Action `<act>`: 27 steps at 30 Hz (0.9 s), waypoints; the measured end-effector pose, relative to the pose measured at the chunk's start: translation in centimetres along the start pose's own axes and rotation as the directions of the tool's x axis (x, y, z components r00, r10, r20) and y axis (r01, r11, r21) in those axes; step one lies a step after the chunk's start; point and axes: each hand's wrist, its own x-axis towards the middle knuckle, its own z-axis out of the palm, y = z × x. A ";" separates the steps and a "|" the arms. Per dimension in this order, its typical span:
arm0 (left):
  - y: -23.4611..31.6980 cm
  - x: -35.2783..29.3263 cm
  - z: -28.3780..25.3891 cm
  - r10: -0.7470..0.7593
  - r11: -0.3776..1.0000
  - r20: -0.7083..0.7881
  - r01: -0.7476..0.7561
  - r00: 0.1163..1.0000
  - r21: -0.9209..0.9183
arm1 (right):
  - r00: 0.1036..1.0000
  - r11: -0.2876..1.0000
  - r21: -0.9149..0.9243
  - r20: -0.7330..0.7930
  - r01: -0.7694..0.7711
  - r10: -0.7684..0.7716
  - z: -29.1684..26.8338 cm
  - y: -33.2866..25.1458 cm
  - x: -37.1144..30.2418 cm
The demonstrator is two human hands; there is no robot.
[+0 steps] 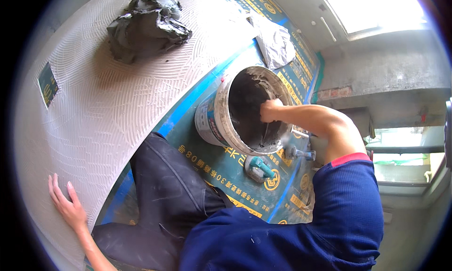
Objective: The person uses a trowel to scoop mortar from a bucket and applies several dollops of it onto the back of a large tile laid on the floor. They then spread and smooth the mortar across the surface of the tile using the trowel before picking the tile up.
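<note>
My right hand [270, 111] reaches into a white bucket [210, 122] and is closed, knuckles up. A thin, pale edge shows just below it, but what the fingers grip is hidden. Dark grey mortar [247, 94] coats the inside of the bucket, which is tilted in view. My left hand [68, 202] lies with fingers spread on a large pale slab [108, 111] with a ridged, combed surface. On the slab's far part sits a big lump of wet grey mortar [146, 31], well away from both hands.
A green-handled tool [262, 169] and a grey-blue tool [300, 153] lie near the bucket. Green printed sheeting [188, 160] with blue tape covers the floor. A crumpled whitish bag [274, 42] lies beyond the bucket. A bare grey wall [391, 61] with windows stands to the right.
</note>
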 end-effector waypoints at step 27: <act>-0.8 0.4 -0.4 0.030 0.996 -0.057 -0.025 0.998 0.088 | 0.997 -0.245 0.968 -0.042 0.057 0.067 4.6 -1.1 -1.5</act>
